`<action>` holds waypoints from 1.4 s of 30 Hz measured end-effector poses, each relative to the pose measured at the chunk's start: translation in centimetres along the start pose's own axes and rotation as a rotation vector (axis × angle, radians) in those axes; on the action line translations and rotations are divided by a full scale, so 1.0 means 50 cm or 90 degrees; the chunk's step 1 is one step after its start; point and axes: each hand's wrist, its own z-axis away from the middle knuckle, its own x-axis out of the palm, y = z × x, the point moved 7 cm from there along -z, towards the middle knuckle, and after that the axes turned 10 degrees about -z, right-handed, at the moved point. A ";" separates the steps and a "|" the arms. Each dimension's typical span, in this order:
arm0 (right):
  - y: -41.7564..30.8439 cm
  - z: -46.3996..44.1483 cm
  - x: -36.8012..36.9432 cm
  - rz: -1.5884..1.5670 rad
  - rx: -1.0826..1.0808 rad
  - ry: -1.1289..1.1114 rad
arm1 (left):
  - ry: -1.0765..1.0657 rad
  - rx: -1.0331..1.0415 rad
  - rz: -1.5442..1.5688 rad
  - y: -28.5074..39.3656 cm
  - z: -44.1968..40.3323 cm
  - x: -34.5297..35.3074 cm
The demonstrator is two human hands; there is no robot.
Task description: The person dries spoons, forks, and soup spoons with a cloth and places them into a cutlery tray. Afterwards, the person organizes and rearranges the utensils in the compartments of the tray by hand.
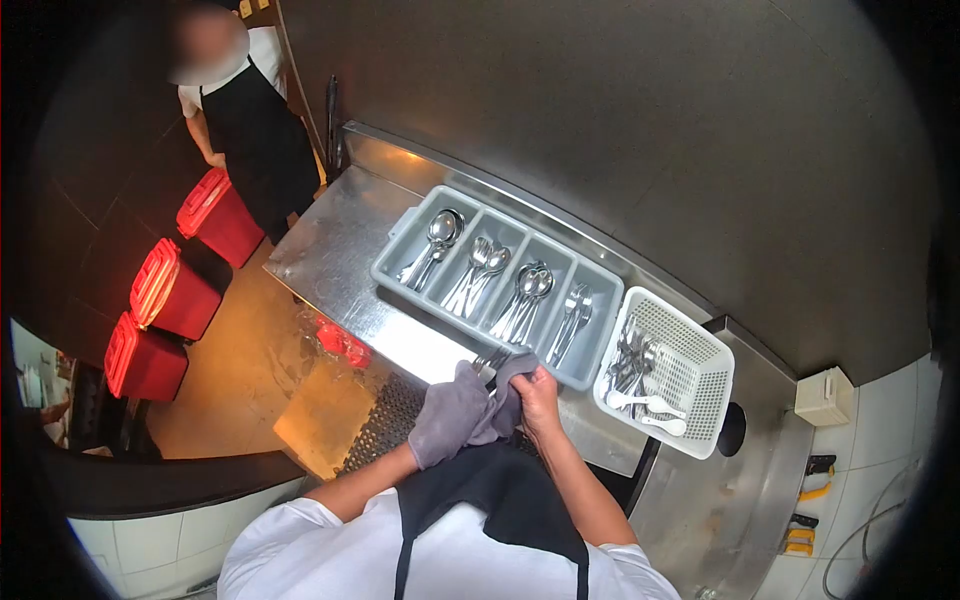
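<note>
Gripping soft grey cloth (450, 412) around shiny metal cutlery (484, 371) at lower centre, both hands (541, 399) could drop pieces if folds slip.

Three red bins (182, 295), aproned person (252, 145)

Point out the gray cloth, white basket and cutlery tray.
Gray cloth (447, 418), head view: broad left part.
White basket (690, 332), head view: bare perforated inside.
Cutlery tray (602, 320), head view: bare area, rightmost compartment.
</note>
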 end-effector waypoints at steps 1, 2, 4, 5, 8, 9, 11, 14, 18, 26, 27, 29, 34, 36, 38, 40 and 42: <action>0.003 -0.010 -0.006 -0.005 0.006 -0.002 | -0.014 -0.033 0.011 -0.007 0.001 0.002; -0.010 -0.027 -0.023 0.150 -0.036 0.043 | -0.029 -0.066 0.021 -0.013 0.003 0.004; -0.055 -0.046 -0.040 0.204 -0.161 0.089 | -0.056 -0.124 0.066 -0.021 0.015 -0.003; -0.082 -0.050 -0.044 0.229 -0.226 0.113 | -0.066 -0.145 0.099 -0.022 0.019 -0.020; -0.109 -0.064 -0.065 -0.009 -0.119 0.063 | 0.069 -0.106 0.077 -0.031 0.019 -0.020; -0.084 -0.068 -0.067 -0.026 -0.068 0.047 | 0.141 -0.076 0.051 -0.032 0.018 -0.013; -0.019 -0.048 -0.079 -0.057 0.036 0.021 | 0.072 0.006 0.013 -0.035 0.015 0.010; 0.041 0.002 -0.001 -0.034 0.099 -0.068 | 0.049 -0.049 0.085 -0.027 0.000 0.000; -0.010 -0.021 -0.044 -0.122 0.050 0.039 | 0.089 -0.085 0.202 -0.031 -0.007 0.068; 0.006 0.018 -0.039 -0.066 0.123 0.022 | -0.022 -0.041 0.330 -0.008 -0.027 0.082; 0.018 -0.015 -0.094 -0.080 0.131 0.026 | -0.019 -0.055 0.400 -0.012 -0.022 0.088; -0.021 -0.038 -0.103 -0.132 0.146 0.012 | -0.029 -0.151 0.579 -0.011 -0.018 0.063; -0.048 -0.010 -0.051 -0.037 0.140 -0.091 | -0.149 -0.235 0.672 -0.023 -0.009 0.084; -0.021 0.004 -0.008 0.052 0.101 -0.169 | -0.219 -0.231 0.534 -0.025 -0.012 0.059; -0.012 0.001 0.009 0.074 0.055 -0.099 | -0.144 -0.183 0.450 -0.031 -0.014 0.089; -0.015 -0.011 -0.003 0.051 0.047 -0.021 | -0.105 -0.127 0.261 -0.034 -0.014 0.110; -0.036 -0.018 -0.017 0.007 0.009 0.074 | -0.092 -0.127 0.091 -0.045 -0.009 0.117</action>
